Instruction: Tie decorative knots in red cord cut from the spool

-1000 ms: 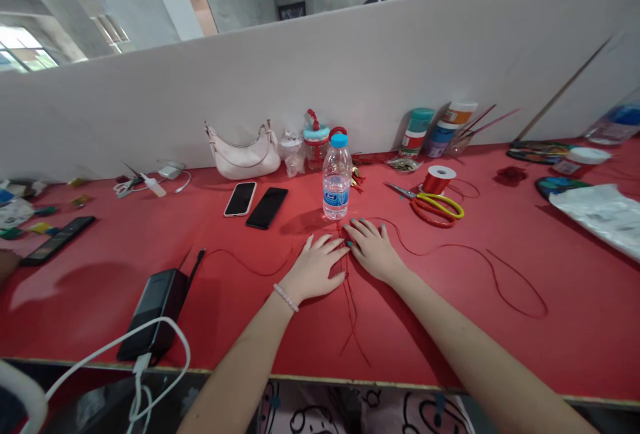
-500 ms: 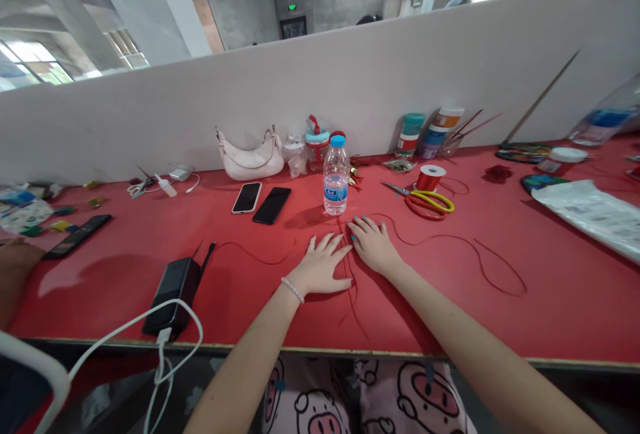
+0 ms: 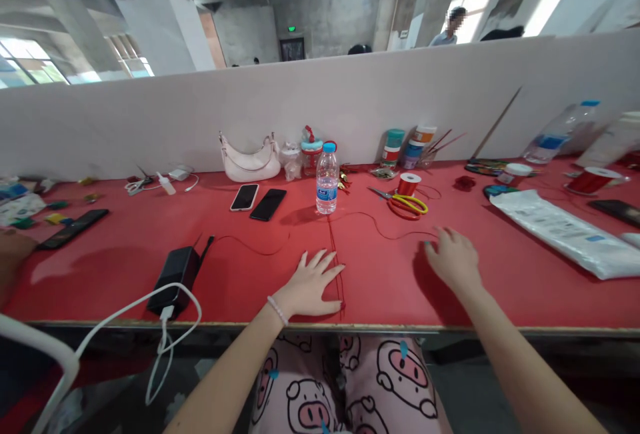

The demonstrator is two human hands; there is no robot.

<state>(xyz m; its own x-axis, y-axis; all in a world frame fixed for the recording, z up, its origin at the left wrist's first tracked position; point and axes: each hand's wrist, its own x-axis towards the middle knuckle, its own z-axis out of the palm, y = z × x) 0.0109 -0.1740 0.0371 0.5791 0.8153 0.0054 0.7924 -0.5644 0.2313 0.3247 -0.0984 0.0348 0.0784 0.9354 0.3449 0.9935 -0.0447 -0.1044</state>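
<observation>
With the left hand [image 3: 310,284] flat, fingers spread wide against the thin red cord [image 3: 333,247] at the near edge of the red table [image 3: 500,287], and the right hand [image 3: 453,262] open-fingered, holding nothing, further right: risk of a sideways tug dragging cord into the clear plastic water bottle [image 3: 327,181] and toppling it.

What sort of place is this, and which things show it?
Probably a shared craft workshop: a long red worktable, a spool of red cord beside scissors, and paint jars against the partition.

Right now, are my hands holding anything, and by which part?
Nothing is gripped. The left hand lies flat against the red cord; the right hand is open, palm down.
</observation>
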